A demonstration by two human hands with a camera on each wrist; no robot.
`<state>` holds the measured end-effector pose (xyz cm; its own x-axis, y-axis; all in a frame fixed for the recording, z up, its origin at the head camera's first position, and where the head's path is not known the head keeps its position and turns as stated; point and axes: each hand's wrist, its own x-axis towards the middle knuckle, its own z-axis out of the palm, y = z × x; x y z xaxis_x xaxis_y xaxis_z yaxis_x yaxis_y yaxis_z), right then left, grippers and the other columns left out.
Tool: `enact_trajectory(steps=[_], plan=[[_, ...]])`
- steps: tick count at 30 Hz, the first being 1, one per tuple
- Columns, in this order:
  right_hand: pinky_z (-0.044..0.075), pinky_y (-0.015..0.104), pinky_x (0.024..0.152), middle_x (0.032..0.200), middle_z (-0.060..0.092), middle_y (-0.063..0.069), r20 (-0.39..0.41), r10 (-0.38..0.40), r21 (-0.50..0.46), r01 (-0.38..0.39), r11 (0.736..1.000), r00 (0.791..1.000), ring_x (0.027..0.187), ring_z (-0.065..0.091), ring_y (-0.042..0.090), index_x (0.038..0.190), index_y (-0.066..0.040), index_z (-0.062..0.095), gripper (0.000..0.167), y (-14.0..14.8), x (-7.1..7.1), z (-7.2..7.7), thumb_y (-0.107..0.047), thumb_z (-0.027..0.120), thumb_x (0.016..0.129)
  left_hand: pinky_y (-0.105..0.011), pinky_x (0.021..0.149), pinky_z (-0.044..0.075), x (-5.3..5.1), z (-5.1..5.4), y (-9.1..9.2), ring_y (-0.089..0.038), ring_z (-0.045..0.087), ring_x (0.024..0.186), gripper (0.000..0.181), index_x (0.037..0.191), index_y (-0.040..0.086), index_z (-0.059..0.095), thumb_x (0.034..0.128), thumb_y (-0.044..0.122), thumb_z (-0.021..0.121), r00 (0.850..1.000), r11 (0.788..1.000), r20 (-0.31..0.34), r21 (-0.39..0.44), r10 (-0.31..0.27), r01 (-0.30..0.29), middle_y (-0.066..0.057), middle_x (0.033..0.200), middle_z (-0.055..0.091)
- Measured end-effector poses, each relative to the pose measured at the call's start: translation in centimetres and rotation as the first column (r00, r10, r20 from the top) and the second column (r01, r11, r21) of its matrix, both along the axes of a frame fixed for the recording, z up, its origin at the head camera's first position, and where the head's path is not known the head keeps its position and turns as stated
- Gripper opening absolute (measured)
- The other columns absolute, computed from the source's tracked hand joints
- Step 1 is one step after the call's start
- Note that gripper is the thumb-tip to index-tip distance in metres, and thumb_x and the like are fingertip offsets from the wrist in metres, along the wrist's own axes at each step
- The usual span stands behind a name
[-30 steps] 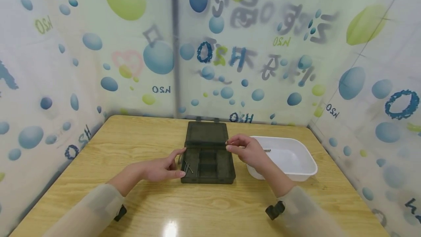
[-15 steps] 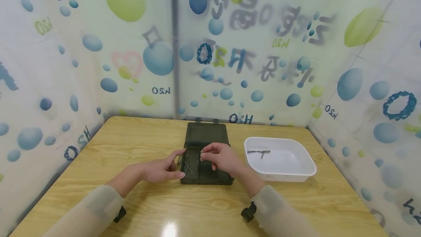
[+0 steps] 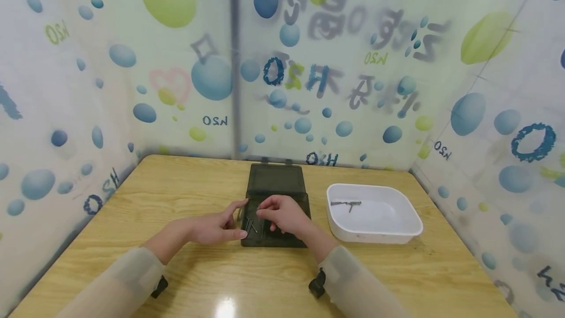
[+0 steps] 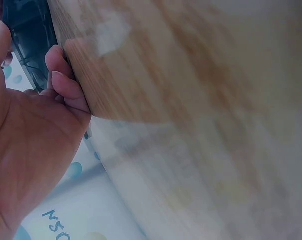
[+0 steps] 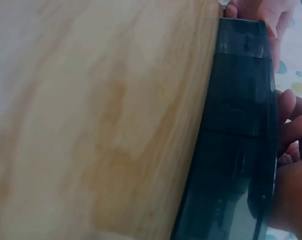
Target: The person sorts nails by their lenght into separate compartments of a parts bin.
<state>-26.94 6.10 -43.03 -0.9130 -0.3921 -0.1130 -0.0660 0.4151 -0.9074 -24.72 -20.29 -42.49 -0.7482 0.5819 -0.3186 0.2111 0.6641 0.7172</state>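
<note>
An organizer case (image 3: 275, 241) of dark see-through plastic lies on the table with its lid (image 3: 276, 179) folded back. Several thin metal screws (image 3: 250, 225) lie in its left compartment. My left hand (image 3: 209, 227) rests against the case's left side, index finger at the edge and thumb by the front corner. Above the left compartment, my right hand (image 3: 284, 216) pinches a small screw (image 3: 258, 208) between thumb and forefinger; the fingers mostly cover it. In the right wrist view, the case (image 5: 236, 110) stands beside the right hand's curled fingers (image 5: 293, 130).
To the right of the case stands a white plastic tray (image 3: 375, 236), with several metal screws (image 3: 351, 204) near its left wall. The wooden table (image 3: 185, 278) meets patterned curtains (image 3: 176, 112) behind and at both sides.
My right hand has moved left from between the tray and case to above the left compartment, carrying the screw. The left hand has stayed at the case's left edge.
</note>
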Motion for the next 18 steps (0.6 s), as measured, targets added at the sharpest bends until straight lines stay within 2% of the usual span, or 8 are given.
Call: enact_trajectory(steps=[18], plan=[[0.047, 0.024, 0.049, 0.102, 0.080, 0.004, 0.000, -0.015, 0.034, 0.015, 0.999, 1.000, 0.060, 0.061, 0.013, 0.112, -0.015, 0.077, 0.018, 0.02, 0.07, -0.16, -0.031, 0.079, 0.104, -0.043, 0.093, 0.050, -0.07, -0.08, 0.06, -0.019, 0.062, 0.101, 0.101, 0.178, 0.023, 0.000, 0.1088, 0.057, 0.065, 1.000, 1.000, -0.001, -0.005, -0.002, 0.002, -0.005, 0.113, 0.065]])
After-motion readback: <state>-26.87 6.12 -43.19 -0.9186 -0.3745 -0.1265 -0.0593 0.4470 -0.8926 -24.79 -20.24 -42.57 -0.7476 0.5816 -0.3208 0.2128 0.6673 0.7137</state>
